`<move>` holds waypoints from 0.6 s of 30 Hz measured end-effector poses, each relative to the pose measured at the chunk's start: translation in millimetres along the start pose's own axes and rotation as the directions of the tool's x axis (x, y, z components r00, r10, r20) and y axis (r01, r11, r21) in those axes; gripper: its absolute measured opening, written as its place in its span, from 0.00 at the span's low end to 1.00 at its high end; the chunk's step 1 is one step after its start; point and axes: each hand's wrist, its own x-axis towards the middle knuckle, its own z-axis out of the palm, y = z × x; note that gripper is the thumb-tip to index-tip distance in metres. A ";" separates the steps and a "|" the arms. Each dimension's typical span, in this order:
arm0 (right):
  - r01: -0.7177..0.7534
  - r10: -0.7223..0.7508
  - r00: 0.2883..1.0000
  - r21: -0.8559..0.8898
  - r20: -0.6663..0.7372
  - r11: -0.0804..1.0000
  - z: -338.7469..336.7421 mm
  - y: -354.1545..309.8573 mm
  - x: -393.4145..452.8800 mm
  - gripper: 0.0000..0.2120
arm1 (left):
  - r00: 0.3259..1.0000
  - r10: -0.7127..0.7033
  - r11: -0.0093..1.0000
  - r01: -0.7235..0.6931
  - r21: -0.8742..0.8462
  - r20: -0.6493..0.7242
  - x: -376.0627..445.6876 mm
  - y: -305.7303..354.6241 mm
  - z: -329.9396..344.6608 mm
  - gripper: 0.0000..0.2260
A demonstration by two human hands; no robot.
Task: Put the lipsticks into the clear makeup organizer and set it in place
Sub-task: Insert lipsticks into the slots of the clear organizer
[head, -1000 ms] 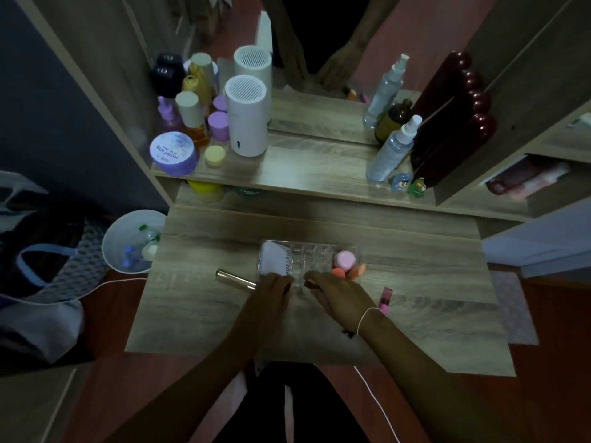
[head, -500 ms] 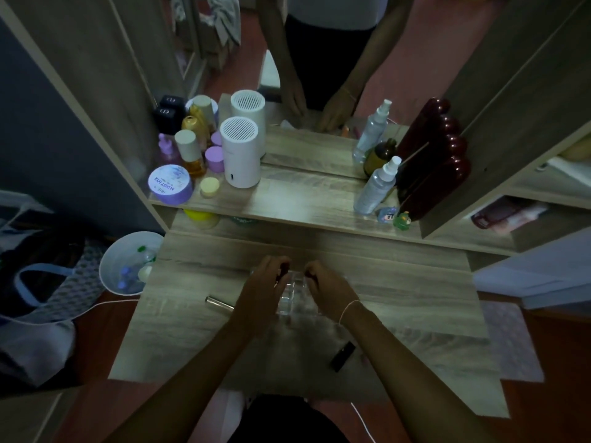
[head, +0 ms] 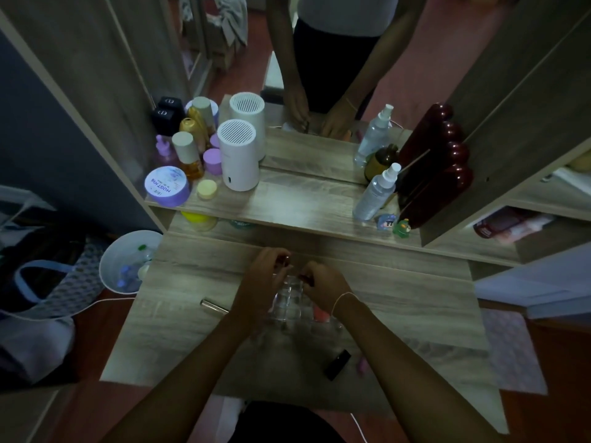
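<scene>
- Two bare hands meet over the clear plastic makeup organizer [head: 287, 298], which stands on the pale wood-grain dressing table [head: 399, 302] at about its middle.
- Nearest the viewer, below and to the right of the hands, a black lipstick tube [head: 337, 364] lies slanted on the tabletop, with a small pink item [head: 362, 367] just beside it; that one is too blurred to name.
- The left hand [head: 260, 282] is curled against the organizer's left side, its fingers closed round a small dark object at the top that I cannot make out.
- The right hand [head: 323, 290] is curled on the organizer's right side, its fingertips pinched on something small and reddish; a thin pale string circles that wrist.
- An orange-pink item [head: 319, 313] shows through the clear plastic just under the right wrist.
- Left of the left hand, a slim metallic tube [head: 213, 306] lies flat on the table, close to the forearm.
- Beyond the hands, on the raised wooden shelf [head: 303, 206], stand a white cylindrical device with a slotted top [head: 238, 159], a round lilac tub [head: 167, 186] and a clear spray bottle [head: 377, 193].
</scene>
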 end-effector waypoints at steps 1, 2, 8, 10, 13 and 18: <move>0.013 -0.013 1.000 -0.010 0.002 1.000 -0.9 -0.5 1.1 0.07 | 1.000 0.005 1.000 -0.005 0.002 -0.001 0.9 -0.4 0.0 0.10; 0.029 -0.029 1.000 -0.023 0.008 0.999 -1.5 -0.8 2.3 0.07 | 1.000 0.010 1.000 -0.010 0.009 -0.001 2.0 -0.7 0.3 0.11; 0.068 -0.059 0.994 -0.098 0.093 0.993 -0.1 1.4 2.8 0.11 | 0.999 0.028 0.999 -0.028 0.027 0.022 1.0 -2.3 1.9 0.11; 0.061 -0.050 0.993 -0.105 0.105 0.993 2.8 1.7 2.4 0.11 | 0.999 0.023 1.000 -0.023 0.009 0.031 -1.8 -3.9 2.8 0.11; 0.025 -0.021 0.999 -0.073 0.047 0.997 4.1 0.1 4.6 0.10 | 0.999 -0.005 1.000 0.005 0.005 0.047 -5.4 -8.5 5.6 0.11; 0.070 -0.071 0.996 -0.022 -0.051 0.997 2.2 -2.8 11.2 0.08 | 0.996 -0.046 0.999 0.045 0.018 0.072 -8.8 -18.8 9.8 0.10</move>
